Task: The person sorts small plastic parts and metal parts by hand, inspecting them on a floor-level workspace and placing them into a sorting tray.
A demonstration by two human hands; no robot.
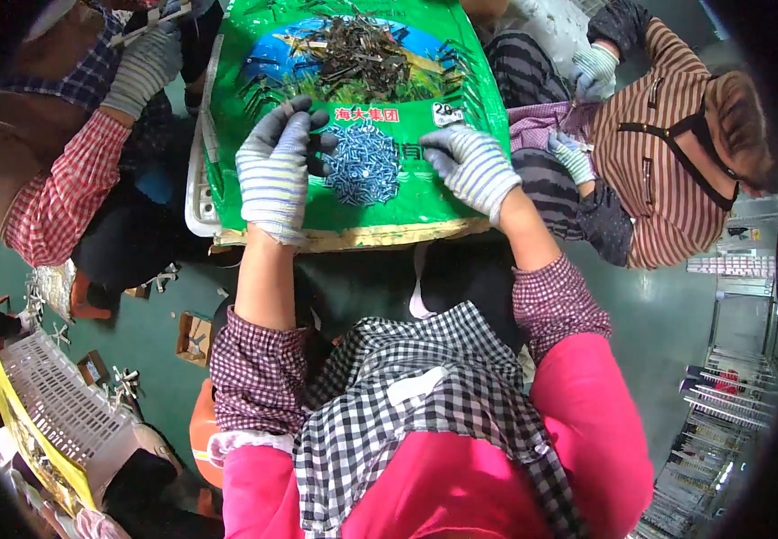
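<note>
The person sits over a green printed sack (362, 202) spread flat as a work surface on top of a white crate (198, 202), whose rim shows at the sack's left edge. In the middle of the sack, between the two hands, lies a heap of small silvery-blue metal pieces (364, 164). Farther up the sack, well apart from it, sits a second heap of darker, tangled metal parts (362, 54).

Both hands wear striped knit gloves. The left hand (274, 171) rests palm down on the sack just beside the left edge of the silvery heap, its fingers (303, 112) spread apart and lightly curled, the dark fingertips touching the outer pieces; it grips nothing. The right hand (474, 166) lies at the heap's right edge, fingers apart and pointing inward at the pieces, also clamped on nothing.

Two other people work close by. On the left, a gloved hand in a red-checked sleeve (142, 67) holds something thin and pale, too small to tell. On the right, a person in a brown striped top (667, 153) has both gloved hands over a purple cloth (541, 126). Lower left, a white slotted basket (65, 404) stands on the green floor (667, 314).
</note>
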